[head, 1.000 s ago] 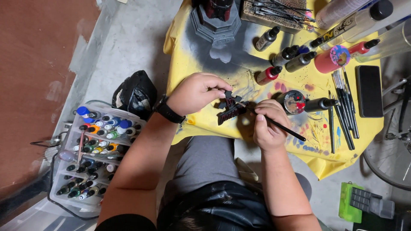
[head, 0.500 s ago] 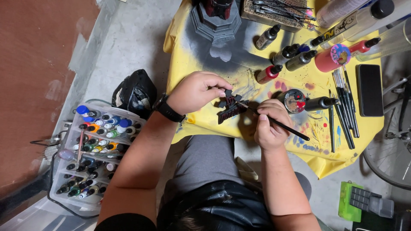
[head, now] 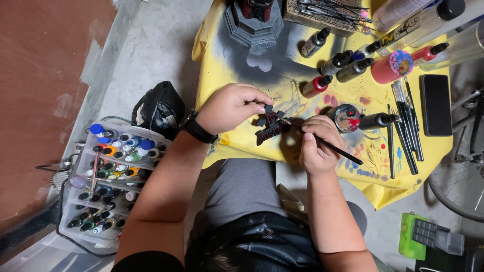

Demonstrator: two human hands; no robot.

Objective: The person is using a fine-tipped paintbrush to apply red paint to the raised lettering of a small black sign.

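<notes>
Left hand pinching dark figurine; right hand closed around paintbrush, tip apparently touching figurine.

A dark, blank phone screen lies at the table's right edge; labelled clear bottles stand top right.

Yellow paint-spattered cloth; dark red-marked piece; black brush; black wristwatch; multicoloured bottle caps.

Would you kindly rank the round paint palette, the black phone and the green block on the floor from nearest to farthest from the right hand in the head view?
From the right hand:
1. Round paint palette, just beside it on the yellow cloth.
2. Black phone, at the table's far edge.
3. Green block, down on the floor.
</notes>
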